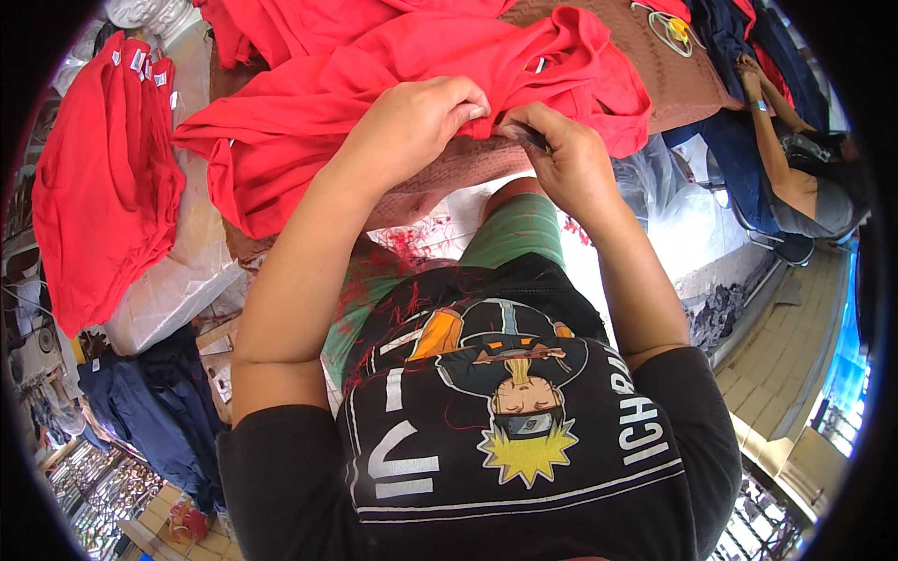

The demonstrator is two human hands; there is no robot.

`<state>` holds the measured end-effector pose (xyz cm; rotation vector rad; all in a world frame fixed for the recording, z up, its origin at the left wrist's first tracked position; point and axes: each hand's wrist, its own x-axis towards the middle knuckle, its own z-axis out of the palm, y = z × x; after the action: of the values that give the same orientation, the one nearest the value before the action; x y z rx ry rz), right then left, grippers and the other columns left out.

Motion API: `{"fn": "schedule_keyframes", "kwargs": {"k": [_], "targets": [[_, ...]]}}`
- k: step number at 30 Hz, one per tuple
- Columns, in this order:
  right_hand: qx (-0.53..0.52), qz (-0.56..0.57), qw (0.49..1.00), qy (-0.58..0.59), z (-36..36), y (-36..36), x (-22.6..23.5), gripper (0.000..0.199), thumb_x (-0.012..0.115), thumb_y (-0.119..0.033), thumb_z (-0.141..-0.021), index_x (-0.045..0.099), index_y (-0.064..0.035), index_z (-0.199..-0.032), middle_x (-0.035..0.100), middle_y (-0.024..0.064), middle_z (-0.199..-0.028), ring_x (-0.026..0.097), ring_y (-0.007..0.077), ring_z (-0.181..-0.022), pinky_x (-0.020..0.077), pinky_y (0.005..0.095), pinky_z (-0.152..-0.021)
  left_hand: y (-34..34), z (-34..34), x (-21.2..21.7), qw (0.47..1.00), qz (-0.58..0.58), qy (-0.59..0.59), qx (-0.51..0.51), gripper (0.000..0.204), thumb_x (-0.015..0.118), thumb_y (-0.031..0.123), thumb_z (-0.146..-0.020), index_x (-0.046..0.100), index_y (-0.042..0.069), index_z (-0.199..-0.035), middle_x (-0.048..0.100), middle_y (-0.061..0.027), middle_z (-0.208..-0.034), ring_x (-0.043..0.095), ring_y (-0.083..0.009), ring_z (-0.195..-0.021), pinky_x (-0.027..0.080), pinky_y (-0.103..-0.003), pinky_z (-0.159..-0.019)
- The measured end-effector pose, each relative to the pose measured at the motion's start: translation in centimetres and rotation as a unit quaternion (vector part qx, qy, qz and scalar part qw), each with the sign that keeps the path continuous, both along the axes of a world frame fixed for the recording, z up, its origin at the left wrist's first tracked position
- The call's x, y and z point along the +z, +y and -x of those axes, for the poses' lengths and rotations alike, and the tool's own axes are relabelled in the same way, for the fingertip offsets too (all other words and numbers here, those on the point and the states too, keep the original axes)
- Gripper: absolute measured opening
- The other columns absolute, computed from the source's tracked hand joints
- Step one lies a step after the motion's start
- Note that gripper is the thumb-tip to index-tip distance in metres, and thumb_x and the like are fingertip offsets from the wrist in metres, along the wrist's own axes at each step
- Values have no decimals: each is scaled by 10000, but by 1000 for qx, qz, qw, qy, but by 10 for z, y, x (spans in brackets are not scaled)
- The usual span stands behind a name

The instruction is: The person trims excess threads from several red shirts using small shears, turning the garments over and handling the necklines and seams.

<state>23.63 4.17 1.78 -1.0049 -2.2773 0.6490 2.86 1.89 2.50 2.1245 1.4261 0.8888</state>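
Upper centre: my left hand [423, 110] pinches red cloth [313, 117] — right hand [572, 157] clamps dark tool [536, 141] — best hold cloth taut.

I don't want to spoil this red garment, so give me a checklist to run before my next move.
1. Left hand has the red garment: ok, thumb and fingers pinch its near edge.
2. Right hand is close to that edge: ok, its fingertips are right beside the pinched spot.
3. Small dark object in the right hand has its tip off the cloth: cannot tell, fingers hide much of it.
4. Garment lies flat: not ok, it is bunched in folds.
5. Lap free of scraps: not ok, loose red threads are scattered over and around the green shorts.
6. Other person's hand out of the way: ok, it is off at the far right.
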Motion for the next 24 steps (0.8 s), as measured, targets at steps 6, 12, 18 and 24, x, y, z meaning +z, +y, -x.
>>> {"fn": "schedule_keyframes", "kwargs": {"k": [6,12,18,24], "targets": [[1,-10,1000,14,0,1,10,137,644,2,-851,628,-22,-985,675,100,-851,673,163,-804,519,272,-722,-4,3,-5,986,38,-164,9,207,603,104,-911,642,37,-1103,690,-64,-937,656,-138,-861,502,-287,-766],[8,-30,1000,3,0,1,13,147,647,4,-839,627,-26,-982,672,101,-851,675,185,-791,521,280,-705,-7,4,-1,984,107,-144,7,177,667,99,-861,694,32,-1023,666,-33,-908,603,-81,-778,482,-239,-736],[30,-111,993,-40,1,8,21,243,620,-58,-744,611,-83,-986,648,113,-885,637,339,-802,507,423,-644,-7,-2,-4,985,69,-159,19,118,683,94,-845,712,19,-931,666,-23,-877,607,-80,-774,478,-234,-715],[50,-145,984,-94,9,13,41,224,646,-128,-791,598,-82,-1006,659,105,-890,651,312,-817,515,415,-648,-11,-10,6,987,90,-127,49,120,670,104,-864,701,26,-950,682,-32,-849,611,-75,-784,482,-242,-715]]}}
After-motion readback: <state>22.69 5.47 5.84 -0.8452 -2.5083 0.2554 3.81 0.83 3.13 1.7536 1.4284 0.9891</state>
